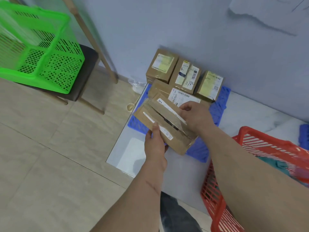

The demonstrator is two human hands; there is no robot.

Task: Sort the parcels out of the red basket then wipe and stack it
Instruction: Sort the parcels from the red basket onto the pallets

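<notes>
Head view: both forearms are stretched forward over the blue pallet (217,111).
Left hand (154,146): closed on the near parcel (160,129).
Right hand (195,116): clasped on the second parcel (167,109).
Red basket (215,198): right of the pallet.

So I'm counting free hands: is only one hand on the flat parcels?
No, both the left hand and the right hand grip the flat parcels above the blue pallet.

Both hands (175,129) around a brown parcel (167,128)
</notes>
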